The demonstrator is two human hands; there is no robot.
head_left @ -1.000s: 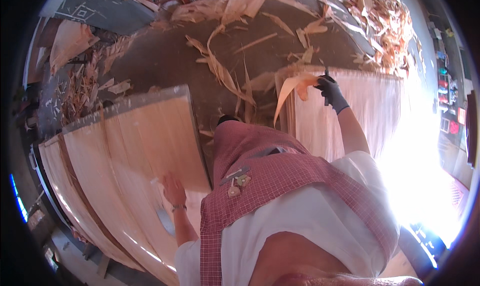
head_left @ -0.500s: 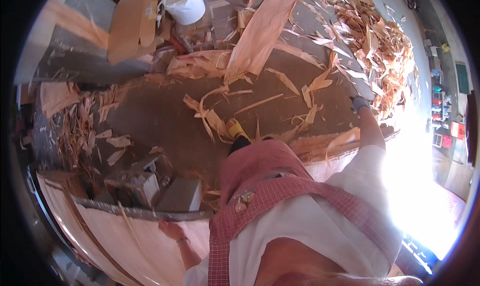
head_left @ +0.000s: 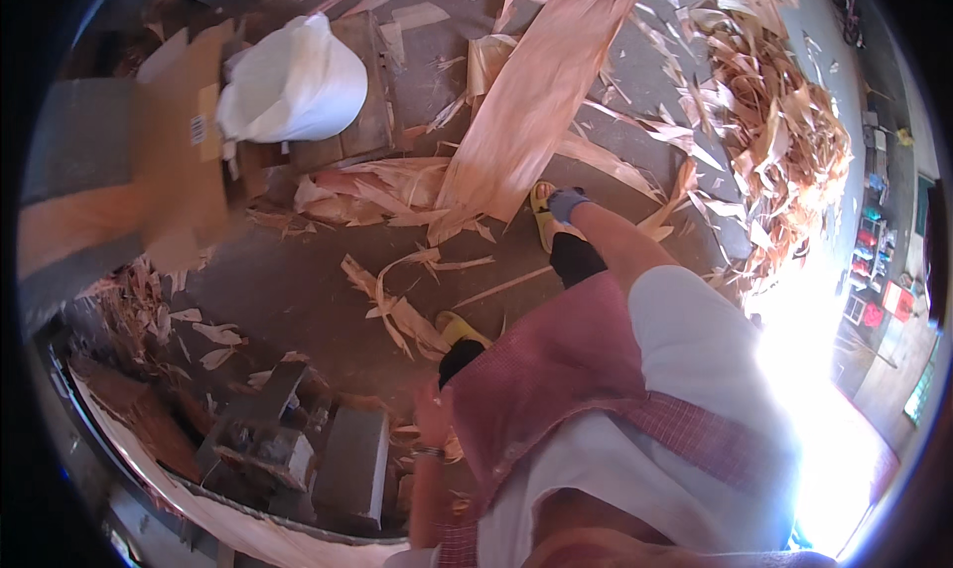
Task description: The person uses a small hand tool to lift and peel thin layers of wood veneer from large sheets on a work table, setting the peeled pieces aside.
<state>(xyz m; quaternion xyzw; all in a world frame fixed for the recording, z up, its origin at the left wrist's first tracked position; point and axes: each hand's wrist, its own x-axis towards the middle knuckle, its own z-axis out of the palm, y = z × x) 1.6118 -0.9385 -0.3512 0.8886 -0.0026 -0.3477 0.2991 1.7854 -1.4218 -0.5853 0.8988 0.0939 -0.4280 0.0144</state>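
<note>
My right hand (head_left: 566,207), in a grey glove, reaches out in front of my right foot in its yellow slipper (head_left: 543,220). Its fingers are small and dark, so whether they grip anything cannot be made out. Just beyond lies a long, reddish-brown strip of wood veneer (head_left: 546,91) on the floor. Bare and smeared by motion, my left hand (head_left: 433,414) hangs beside my red checked apron (head_left: 556,379). Nothing can be made out in it. Torn veneer scraps (head_left: 397,305) lie ahead of my left slipper.
A heap of veneer scraps (head_left: 784,161) fills the right side. At the upper left stand a white bag-lined bucket (head_left: 338,86) and a cardboard box (head_left: 184,141). Grey metal blocks (head_left: 352,459) sit lower left, above a pale veneer sheet (head_left: 238,528). Glare washes out the right.
My right hand has swung leftward, toward the long veneer strip. My left hand has left the pale sheet and come forward beside the apron. Both slippers now show, and the view has shifted.
</note>
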